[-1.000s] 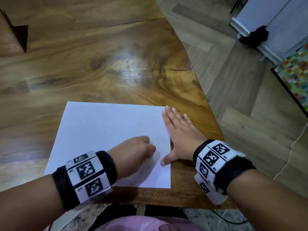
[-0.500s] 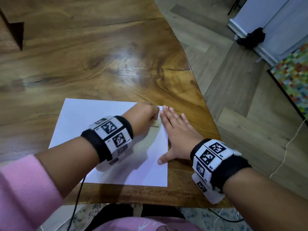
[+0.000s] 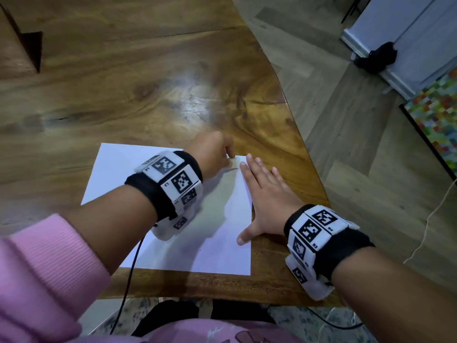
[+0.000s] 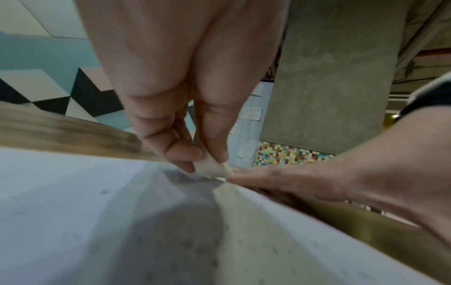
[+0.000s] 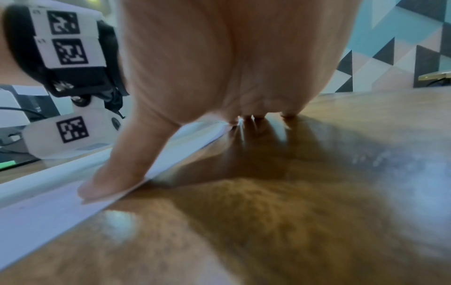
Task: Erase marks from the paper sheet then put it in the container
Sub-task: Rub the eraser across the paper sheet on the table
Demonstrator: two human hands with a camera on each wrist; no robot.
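Note:
A white paper sheet (image 3: pixel 118 174) lies flat on the wooden table (image 3: pixel 123 95) near its front edge. My left hand (image 3: pixel 215 154) is at the sheet's far right corner and pinches a small pale eraser (image 4: pixel 211 167) between thumb and fingers, its tip down on the paper (image 4: pixel 73 192). A short dark pencil mark (image 3: pixel 233 168) shows just beside that hand. My right hand (image 3: pixel 267 194) lies flat with straight fingers along the sheet's right edge, thumb (image 5: pixel 114 173) pressing on the paper (image 5: pixel 36 208). No container shows in any view.
The table's curved right edge (image 3: pixel 304 144) runs close past my right hand, with wood floor beyond. A dark notch (image 3: pixel 29 48) cuts into the table at the far left. A black cable (image 3: pixel 128 280) hangs from my left wrist over the front edge.
My left hand has moved with the eraser from the sheet's near middle to its far right corner. The right hand has stayed flat on the right edge.

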